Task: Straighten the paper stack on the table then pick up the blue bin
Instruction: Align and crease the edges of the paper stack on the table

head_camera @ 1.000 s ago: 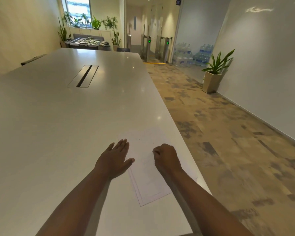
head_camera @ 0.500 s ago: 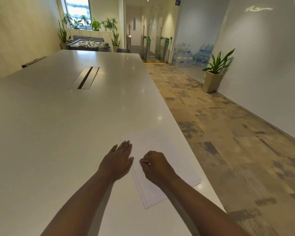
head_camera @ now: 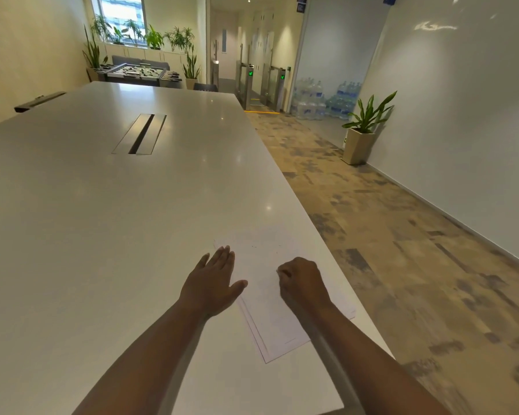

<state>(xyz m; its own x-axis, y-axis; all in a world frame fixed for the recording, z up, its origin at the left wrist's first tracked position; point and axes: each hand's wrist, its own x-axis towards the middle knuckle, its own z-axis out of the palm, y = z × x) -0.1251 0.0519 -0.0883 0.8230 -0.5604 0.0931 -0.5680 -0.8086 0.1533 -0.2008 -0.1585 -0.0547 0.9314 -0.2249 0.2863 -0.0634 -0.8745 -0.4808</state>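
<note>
A thin stack of white paper sheets (head_camera: 270,319) lies near the right edge of the long white table (head_camera: 102,235), its sheets slightly fanned at the near corner. My left hand (head_camera: 213,283) rests flat, fingers spread, on the stack's left edge. My right hand (head_camera: 300,283) sits on the middle of the stack with its fingers curled under; whether they pinch a sheet is hidden. No blue bin is in view.
The table's right edge (head_camera: 327,250) runs close beside the paper, with carpeted floor (head_camera: 402,265) below. A cable slot (head_camera: 140,133) sits mid-table. A potted plant (head_camera: 361,136) and water bottles (head_camera: 327,100) stand by the right wall.
My right hand slid left across the paper, then back a little to the right. My left hand stayed on the stack's left edge. The stack now shows more of its right side.
</note>
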